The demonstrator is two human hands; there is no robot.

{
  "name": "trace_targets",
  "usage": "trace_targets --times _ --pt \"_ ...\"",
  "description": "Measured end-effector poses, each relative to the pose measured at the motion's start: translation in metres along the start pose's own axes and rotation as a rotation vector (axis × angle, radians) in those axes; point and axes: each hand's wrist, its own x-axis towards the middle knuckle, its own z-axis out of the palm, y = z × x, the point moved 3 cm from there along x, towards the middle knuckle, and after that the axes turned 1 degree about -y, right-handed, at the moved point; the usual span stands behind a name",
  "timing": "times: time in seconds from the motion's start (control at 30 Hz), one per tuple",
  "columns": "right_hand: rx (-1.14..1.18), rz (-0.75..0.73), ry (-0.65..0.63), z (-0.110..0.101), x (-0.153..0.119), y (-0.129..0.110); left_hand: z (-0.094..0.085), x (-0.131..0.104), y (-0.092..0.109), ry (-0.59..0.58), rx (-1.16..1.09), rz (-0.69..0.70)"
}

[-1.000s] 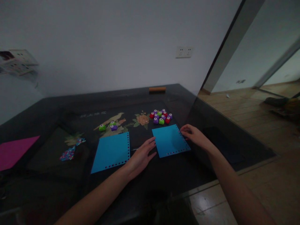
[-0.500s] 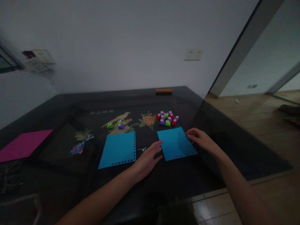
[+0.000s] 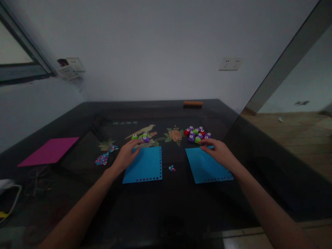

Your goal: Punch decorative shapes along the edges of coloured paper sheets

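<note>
My left hand (image 3: 127, 154) is open, its fingers reaching over the far left corner of one blue sheet (image 3: 147, 166) with holes along two edges. Its fingertips are close to a few small one-eyed toys, one of them purple (image 3: 145, 139); whether they touch is unclear. Over the far edge of a second blue punched sheet (image 3: 204, 166) hovers my right hand (image 3: 219, 152), open, thumb apart from the fingers. Just beyond it sits a cluster of red, green and purple one-eyed toys (image 3: 191, 137). Between the sheets lie several small beads (image 3: 172, 168).
A pink sheet (image 3: 49, 151) lies at the left, with a pile of coloured beads (image 3: 102, 159) nearer the middle. An orange-brown stick (image 3: 193, 103) rests at the back of the dark table (image 3: 155, 214). At the lower left is a pale cable (image 3: 15, 200).
My left hand has moved left and away from me, from the right sheet to the left one. My right hand has shifted toward the toy cluster. The camera view has turned left.
</note>
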Motion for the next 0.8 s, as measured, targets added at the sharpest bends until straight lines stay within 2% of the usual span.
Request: trace_targets --times 0.1,0.2,0.3,0.37,0.53,0.8 --pt "-0.041 -0.129 -0.135 0.041 0.019 -0.037 -0.003 -0.005 -0.024 0.014 0.063 -0.021" --pt "-0.203 -0.285 -0.207 0.086 0.034 -0.068 0.0 -0.01 -0.03 -0.053 0.098 0.004" --pt "-0.256 -0.35 -0.245 0.121 0.044 -0.084 0.004 -0.012 -0.031 -0.122 0.146 0.007" --pt "-0.307 -0.377 -0.254 0.135 0.047 -0.087 0.006 -0.013 -0.034 -0.161 0.175 -0.014" --pt "-0.449 -0.43 -0.234 0.145 0.045 -0.086 0.011 -0.015 -0.043 -0.24 0.257 -0.057" --pt "-0.368 -0.427 -0.198 0.142 0.04 -0.089 0.008 -0.015 -0.038 -0.251 0.297 -0.052"
